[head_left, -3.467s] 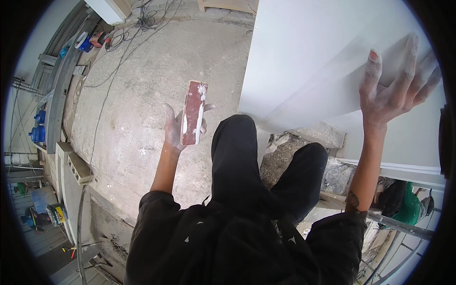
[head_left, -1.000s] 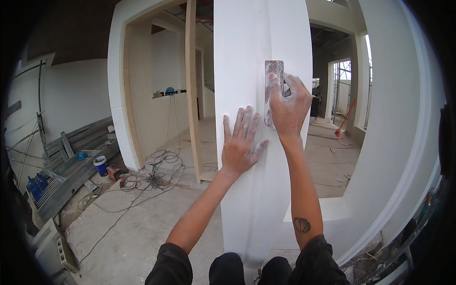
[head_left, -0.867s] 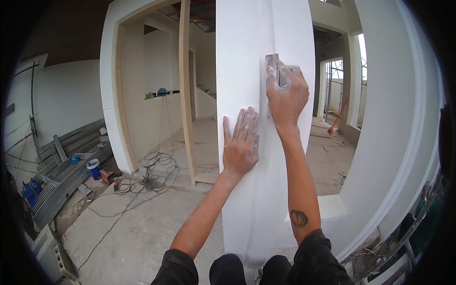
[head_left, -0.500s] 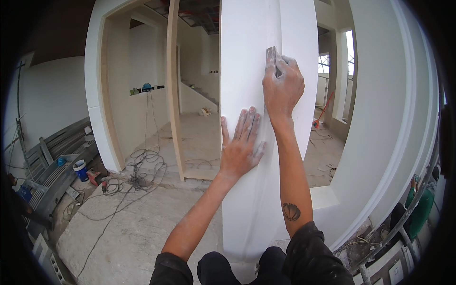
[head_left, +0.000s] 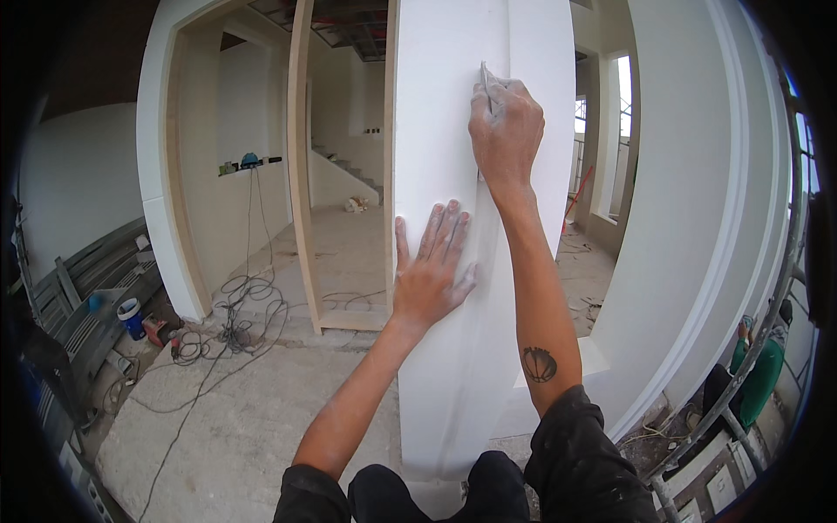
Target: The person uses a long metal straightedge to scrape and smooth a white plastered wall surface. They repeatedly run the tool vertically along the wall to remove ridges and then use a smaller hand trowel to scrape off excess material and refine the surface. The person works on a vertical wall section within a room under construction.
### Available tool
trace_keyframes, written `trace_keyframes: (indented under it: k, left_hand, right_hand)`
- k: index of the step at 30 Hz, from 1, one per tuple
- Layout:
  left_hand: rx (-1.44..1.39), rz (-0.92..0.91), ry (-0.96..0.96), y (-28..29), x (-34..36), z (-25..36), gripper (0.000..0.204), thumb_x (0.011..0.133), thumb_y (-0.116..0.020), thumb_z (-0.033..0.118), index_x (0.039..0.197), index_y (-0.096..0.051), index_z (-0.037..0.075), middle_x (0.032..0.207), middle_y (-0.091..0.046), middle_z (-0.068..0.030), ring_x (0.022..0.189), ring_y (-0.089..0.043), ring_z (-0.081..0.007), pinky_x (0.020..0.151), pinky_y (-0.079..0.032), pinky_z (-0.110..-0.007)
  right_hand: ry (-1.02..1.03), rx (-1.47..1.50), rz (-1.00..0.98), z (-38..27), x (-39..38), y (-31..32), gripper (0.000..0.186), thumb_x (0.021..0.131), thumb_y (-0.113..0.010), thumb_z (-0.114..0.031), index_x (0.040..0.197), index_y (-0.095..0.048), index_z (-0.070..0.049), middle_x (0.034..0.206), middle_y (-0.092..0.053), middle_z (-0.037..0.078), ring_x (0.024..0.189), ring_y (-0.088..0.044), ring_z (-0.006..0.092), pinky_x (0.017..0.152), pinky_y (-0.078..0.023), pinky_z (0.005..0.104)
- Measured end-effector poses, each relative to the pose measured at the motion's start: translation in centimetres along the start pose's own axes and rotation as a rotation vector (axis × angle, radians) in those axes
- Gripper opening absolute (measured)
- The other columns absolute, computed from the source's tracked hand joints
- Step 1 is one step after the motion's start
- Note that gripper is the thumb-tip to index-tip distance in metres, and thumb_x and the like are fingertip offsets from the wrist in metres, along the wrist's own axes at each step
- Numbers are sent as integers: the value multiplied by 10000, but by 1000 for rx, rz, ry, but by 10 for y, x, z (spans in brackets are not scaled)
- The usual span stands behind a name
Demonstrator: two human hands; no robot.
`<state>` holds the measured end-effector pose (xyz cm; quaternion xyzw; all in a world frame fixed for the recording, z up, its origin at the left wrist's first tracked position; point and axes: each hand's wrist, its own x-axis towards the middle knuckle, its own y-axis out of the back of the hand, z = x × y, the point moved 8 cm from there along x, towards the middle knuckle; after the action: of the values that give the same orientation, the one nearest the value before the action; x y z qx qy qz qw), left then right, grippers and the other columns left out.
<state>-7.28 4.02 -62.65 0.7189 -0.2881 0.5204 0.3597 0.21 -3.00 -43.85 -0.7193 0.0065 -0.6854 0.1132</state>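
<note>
A tall white wall column (head_left: 445, 392) stands straight in front of me. My left hand (head_left: 431, 277) lies flat on its face, fingers spread and dusted white. Higher up and to the right, my right hand (head_left: 510, 131) is closed around a thin flat grey scraper (head_left: 485, 77), held against the column. The tool shows nearly edge-on, its upper end pointing upward, with most of it hidden in my fist. A shallow vertical groove or step runs down the column beside both hands.
Left of the column is a wooden door frame (head_left: 303, 174). Tangled cables (head_left: 234, 327) lie on the concrete floor, near a blue-and-white bucket (head_left: 131, 319) and stacked metal profiles (head_left: 87, 279). At far right, a person in green (head_left: 764, 376) is beside scaffold tubing (head_left: 741, 383).
My right hand has moved slightly up the column and turned, so the scraper now shows edge-on. My left hand stays flat at the same spot. The view has shifted slightly right.
</note>
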Motion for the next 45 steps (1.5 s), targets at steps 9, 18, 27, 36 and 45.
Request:
trace_keyframes:
  k: [9, 18, 27, 36, 45]
  left_hand:
    - [14, 8, 0, 0, -1, -1, 820, 817, -707, 352, 1529, -365, 132, 1597, -335, -89, 1484, -295, -241, 1204, -88, -638]
    - [38, -5, 7, -1, -2, -2, 816, 815, -709, 348, 1528, -369, 143, 1596, -338, -87, 1481, -301, -242, 1205, -99, -634]
    - [43, 26, -4, -3, 1, 4, 806, 811, -710, 352, 1519, -386, 143, 1587, -356, -86, 1476, -314, -249, 1203, -113, -634]
    - [56, 3, 4, -3, -4, 0, 813, 818, -708, 352, 1524, -375, 127, 1589, -352, -79, 1478, -308, -242, 1204, -125, -630]
    - [62, -13, -9, -3, -7, -1, 850, 809, -720, 354, 1535, -349, 112, 1592, -345, -82, 1484, -298, -244, 1214, -103, -619]
  right_hand:
    - [79, 95, 34, 2, -2, 1, 274, 884, -610, -43, 1111, -703, 79, 837, -658, 189, 635, -651, 294, 601, -512, 379]
    - [38, 67, 16, 4, -1, -1, 250, 888, -614, -47, 1093, -718, 51, 855, -670, 174, 658, -674, 277, 600, -521, 378]
    - [64, 31, 31, 9, 7, 1, 199, 891, -606, -55, 986, -723, 75, 827, -664, 172, 632, -660, 293, 591, -519, 394]
    - [17, 206, 25, 13, -7, 5, 232, 912, -596, -91, 759, -641, 77, 718, -610, 175, 566, -557, 278, 602, -433, 420]
    - [71, 174, 57, 11, -13, 5, 201, 909, -598, -73, 779, -649, 73, 733, -615, 174, 574, -564, 267, 582, -438, 400]
